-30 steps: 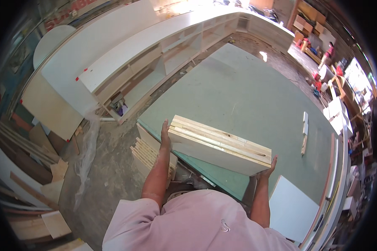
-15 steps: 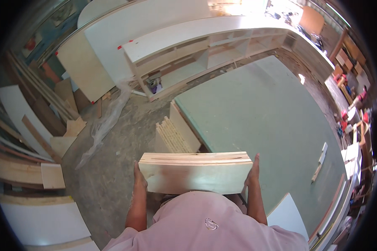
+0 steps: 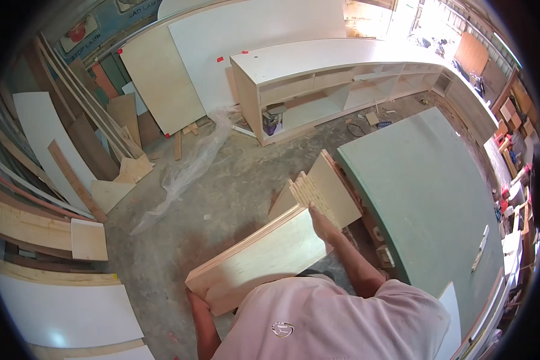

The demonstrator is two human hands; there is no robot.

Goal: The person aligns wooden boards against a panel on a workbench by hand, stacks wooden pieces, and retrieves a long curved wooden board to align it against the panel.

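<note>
Plywood stack (image 3: 264,258) held chest-high, tilted; left hand (image 3: 199,298) curled under the low end, right hand (image 3: 319,223) pressed flat on the far end. Risk: boards slide apart and drop, or clip the leaning offcuts (image 3: 318,192) beside the green table (image 3: 426,198).

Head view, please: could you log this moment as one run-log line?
left hand: grips plywood panel stack at lower end | right hand: grips upper end | stack: tilted, carried over concrete floor | beside: green worktable

The plywood stack (image 3: 264,258) hides most of the left hand (image 3: 197,298).
</note>
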